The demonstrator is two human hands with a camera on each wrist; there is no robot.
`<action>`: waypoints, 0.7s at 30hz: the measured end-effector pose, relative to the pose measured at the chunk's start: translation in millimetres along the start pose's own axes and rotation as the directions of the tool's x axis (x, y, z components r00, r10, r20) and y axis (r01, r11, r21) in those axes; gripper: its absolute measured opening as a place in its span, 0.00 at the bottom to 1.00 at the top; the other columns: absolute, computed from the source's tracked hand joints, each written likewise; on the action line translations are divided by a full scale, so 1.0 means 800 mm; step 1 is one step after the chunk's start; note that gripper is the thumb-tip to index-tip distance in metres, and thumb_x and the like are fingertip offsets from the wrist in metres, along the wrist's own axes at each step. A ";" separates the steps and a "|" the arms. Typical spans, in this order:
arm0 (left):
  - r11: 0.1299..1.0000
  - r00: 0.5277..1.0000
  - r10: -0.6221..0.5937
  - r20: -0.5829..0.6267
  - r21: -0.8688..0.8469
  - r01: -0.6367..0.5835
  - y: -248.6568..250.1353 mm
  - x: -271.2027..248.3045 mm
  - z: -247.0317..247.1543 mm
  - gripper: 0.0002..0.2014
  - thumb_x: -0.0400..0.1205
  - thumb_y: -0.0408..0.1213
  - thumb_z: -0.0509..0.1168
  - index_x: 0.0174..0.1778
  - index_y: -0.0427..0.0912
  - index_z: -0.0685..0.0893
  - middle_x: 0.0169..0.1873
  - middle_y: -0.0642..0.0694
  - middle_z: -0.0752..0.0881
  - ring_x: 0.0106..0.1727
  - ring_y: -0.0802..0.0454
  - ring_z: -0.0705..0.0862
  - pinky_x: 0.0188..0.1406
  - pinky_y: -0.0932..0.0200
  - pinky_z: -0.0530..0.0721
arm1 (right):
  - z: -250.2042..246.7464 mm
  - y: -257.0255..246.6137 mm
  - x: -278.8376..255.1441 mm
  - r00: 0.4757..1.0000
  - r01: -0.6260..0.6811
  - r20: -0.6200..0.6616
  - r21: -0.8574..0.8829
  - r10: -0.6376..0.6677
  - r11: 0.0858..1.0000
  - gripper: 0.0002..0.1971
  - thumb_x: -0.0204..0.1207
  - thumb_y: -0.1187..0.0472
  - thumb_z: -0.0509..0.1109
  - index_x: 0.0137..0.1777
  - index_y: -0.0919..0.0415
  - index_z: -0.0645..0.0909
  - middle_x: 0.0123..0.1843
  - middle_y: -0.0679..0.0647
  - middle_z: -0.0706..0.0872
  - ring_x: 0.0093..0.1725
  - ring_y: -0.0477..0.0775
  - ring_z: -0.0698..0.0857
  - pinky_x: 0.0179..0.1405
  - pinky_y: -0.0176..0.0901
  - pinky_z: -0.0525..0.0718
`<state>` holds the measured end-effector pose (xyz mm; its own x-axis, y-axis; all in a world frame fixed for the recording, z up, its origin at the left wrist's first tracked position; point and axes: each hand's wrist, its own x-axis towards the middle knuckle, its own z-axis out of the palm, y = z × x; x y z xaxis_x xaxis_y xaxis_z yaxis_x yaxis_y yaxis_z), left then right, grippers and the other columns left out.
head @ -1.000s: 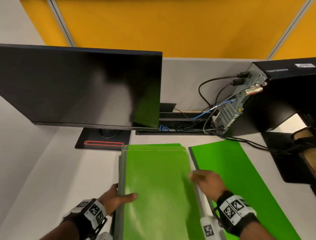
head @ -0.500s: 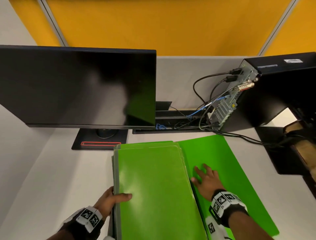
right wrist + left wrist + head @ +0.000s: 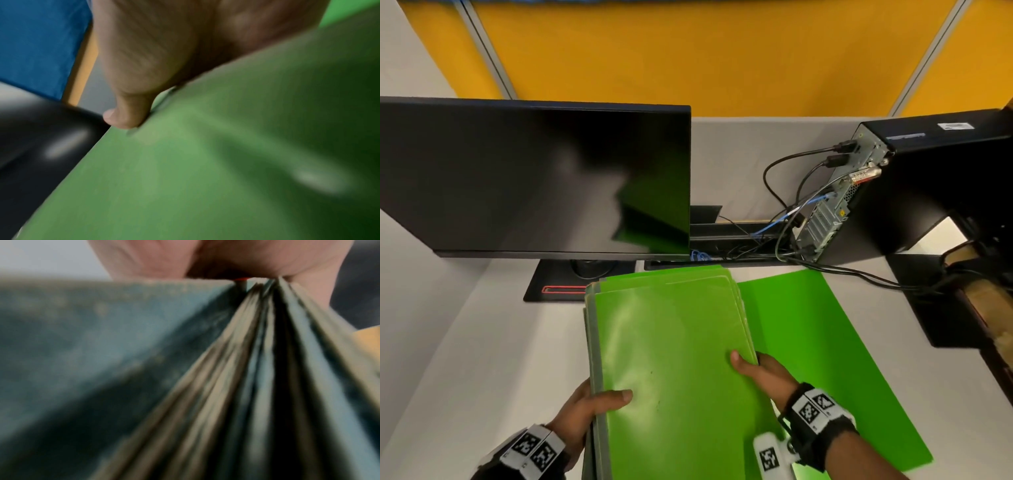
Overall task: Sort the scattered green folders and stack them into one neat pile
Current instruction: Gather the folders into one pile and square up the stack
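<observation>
A stack of several green folders (image 3: 674,346) with grey spines is held above the desk in front of the monitor. My left hand (image 3: 592,407) grips its left spine edge, thumb on top; the left wrist view shows the stacked folder edges (image 3: 257,369) close up under my palm. My right hand (image 3: 760,373) holds the stack's right edge, thumb on the top cover (image 3: 205,162) and fingers hidden underneath. One more green folder (image 3: 825,342) lies flat on the desk to the right, partly under the stack.
A black monitor (image 3: 534,178) on its stand (image 3: 558,284) fills the back left. A black computer tower (image 3: 914,192) with trailing cables (image 3: 859,274) stands at the back right. Dark objects (image 3: 962,308) crowd the desk's right edge. White desk surface (image 3: 465,342) lies left.
My right hand left the flat folder on the right and took hold of the stack's right edge. The stack has shifted slightly right, over that folder's left side.
</observation>
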<state>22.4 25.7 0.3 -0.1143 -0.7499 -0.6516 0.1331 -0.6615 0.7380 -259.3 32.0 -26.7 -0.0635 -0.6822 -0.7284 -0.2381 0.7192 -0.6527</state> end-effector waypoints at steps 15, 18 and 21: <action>0.988 0.991 -0.102 0.091 0.121 0.091 -0.025 0.037 0.048 0.59 0.40 0.53 0.85 0.70 0.42 0.74 0.65 0.45 0.82 0.70 0.44 0.75 0.75 0.42 0.66 | -0.085 0.013 -0.009 0.986 0.029 -0.165 0.134 -0.006 0.991 0.69 0.38 0.22 0.73 0.81 0.52 0.56 0.82 0.56 0.62 0.79 0.60 0.64 0.75 0.58 0.61; 0.987 0.987 -0.099 0.125 0.140 0.081 -0.038 0.041 0.078 0.52 0.43 0.50 0.85 0.66 0.43 0.78 0.60 0.47 0.87 0.65 0.46 0.81 0.73 0.43 0.71 | -0.113 0.026 -0.023 0.980 0.020 -0.198 0.171 0.015 0.985 0.61 0.49 0.26 0.74 0.81 0.53 0.58 0.82 0.56 0.63 0.79 0.60 0.64 0.75 0.58 0.62; 0.983 0.977 -0.134 0.167 0.150 0.109 -0.040 0.047 0.118 0.38 0.51 0.42 0.84 0.58 0.40 0.83 0.49 0.47 0.91 0.50 0.51 0.89 0.53 0.54 0.82 | -0.155 0.045 -0.016 0.967 -0.021 -0.244 0.200 0.071 0.980 0.57 0.53 0.28 0.76 0.80 0.56 0.62 0.79 0.56 0.69 0.76 0.60 0.69 0.74 0.57 0.65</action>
<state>-78.8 18.5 -31.0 -0.2936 -0.6444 -0.7061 -0.0298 -0.7321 0.6805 -386.9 50.0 -15.0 -0.3147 -0.6412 -0.6999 -0.0383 0.7453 -0.6656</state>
